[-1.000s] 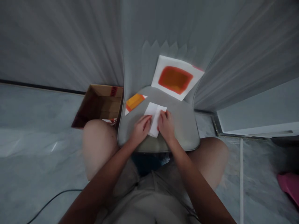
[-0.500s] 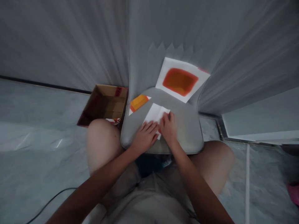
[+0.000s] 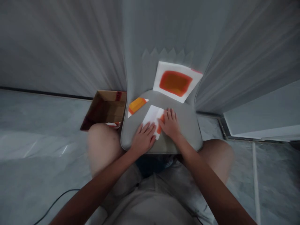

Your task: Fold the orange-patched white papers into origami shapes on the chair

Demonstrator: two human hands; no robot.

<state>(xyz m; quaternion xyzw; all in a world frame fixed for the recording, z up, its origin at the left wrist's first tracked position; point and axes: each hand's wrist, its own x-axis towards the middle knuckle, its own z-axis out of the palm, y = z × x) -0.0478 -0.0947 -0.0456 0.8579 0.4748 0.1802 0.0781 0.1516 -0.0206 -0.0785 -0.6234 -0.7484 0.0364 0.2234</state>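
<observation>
A folded piece of white paper [image 3: 152, 115] with an orange-red strip along its right side lies on the grey chair seat [image 3: 187, 128]. My left hand [image 3: 143, 140] rests flat across its lower left part, fingers spread, covering that corner. At the right edge of the paper, my right hand [image 3: 171, 124] lies with its fingers stretched onto the seat and its thumb touching the orange strip. Left of the paper is a narrow folded paper piece [image 3: 137, 105], orange with white pointed ends. Behind, a larger white sheet [image 3: 156, 84] with a blurred orange-red patch leans against the backrest.
An open cardboard box [image 3: 112, 107] stands on the floor left of the chair, with some red-and-white paper in it. The chair backrest [image 3: 168, 28] rises behind the seat. Grey curtains [image 3: 70, 47] hang on both sides. A black cable [image 3: 56, 197] crosses the floor at lower left.
My right hand has slid right, from over the paper's right side to its edge, uncovering more of the orange strip. My left hand stays on the paper. The view has shifted slightly.
</observation>
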